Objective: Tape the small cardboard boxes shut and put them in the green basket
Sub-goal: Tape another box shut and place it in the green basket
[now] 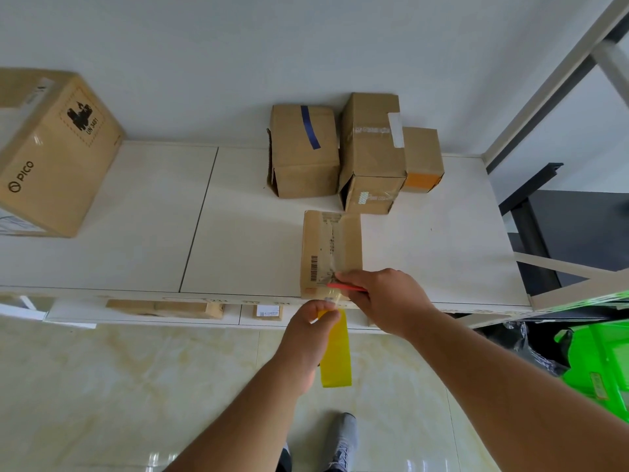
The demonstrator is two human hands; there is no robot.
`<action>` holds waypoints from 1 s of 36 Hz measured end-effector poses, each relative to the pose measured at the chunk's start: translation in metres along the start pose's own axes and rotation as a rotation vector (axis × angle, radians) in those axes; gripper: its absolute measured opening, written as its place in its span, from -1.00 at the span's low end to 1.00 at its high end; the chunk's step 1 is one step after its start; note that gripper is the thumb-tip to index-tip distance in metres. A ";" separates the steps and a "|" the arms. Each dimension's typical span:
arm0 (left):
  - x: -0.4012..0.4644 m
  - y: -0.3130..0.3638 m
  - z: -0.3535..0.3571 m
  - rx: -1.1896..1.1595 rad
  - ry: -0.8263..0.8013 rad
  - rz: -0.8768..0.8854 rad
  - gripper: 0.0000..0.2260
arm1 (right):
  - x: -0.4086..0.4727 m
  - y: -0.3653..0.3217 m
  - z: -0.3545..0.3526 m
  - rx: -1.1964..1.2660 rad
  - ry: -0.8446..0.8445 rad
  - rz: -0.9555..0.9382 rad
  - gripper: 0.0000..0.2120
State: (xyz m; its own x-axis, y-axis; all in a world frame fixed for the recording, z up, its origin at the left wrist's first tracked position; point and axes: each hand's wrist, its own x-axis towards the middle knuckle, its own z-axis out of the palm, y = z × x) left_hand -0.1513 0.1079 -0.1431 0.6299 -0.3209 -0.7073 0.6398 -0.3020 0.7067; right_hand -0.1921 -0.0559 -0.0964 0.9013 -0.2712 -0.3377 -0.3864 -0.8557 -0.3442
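- Small cardboard box [332, 253]: lies at the near edge of the white shelf [136, 216], long axis running away from the person, top seam covered in old clear tape and a barcode label.
- Right hand [384, 298]: rests on the near end of the box, fingers curled round a thin red tool [347, 287] (probably a cutter; blade not visible).
- Left hand [311, 330]: pinches the top of a yellow tape strip [335, 352] just below the shelf edge; the strip hangs free.
- Handling, judged: box looks light and stiff with thin walls; best pressed flat on the lid or gripped across its long sides. The tape is limp and sticky and likely to fold on itself unless kept taut.
- Green basket [599, 362]: on the floor to the right, well apart from the box.
- Three more boxes [304, 151] stand against the wall behind.
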 end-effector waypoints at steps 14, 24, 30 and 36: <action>0.000 -0.007 -0.010 0.132 -0.008 0.154 -0.91 | 0.005 0.005 0.003 -0.003 0.012 -0.011 -0.63; -0.003 -0.007 0.002 0.089 0.115 0.144 -0.95 | 0.001 0.004 -0.004 0.037 -0.050 -0.033 -0.59; -0.005 -0.005 0.004 0.076 0.118 0.133 -0.96 | -0.024 0.009 -0.015 0.113 -0.008 -0.097 -0.67; -0.009 -0.003 0.007 0.099 0.122 0.106 -0.94 | -0.049 0.024 -0.003 -0.220 0.103 -0.291 -0.76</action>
State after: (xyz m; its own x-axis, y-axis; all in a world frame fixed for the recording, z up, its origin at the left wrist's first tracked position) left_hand -0.1617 0.1056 -0.1383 0.7440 -0.2464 -0.6210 0.5241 -0.3612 0.7713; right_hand -0.2444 -0.0642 -0.0856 0.9864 -0.0359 -0.1602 -0.0700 -0.9746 -0.2128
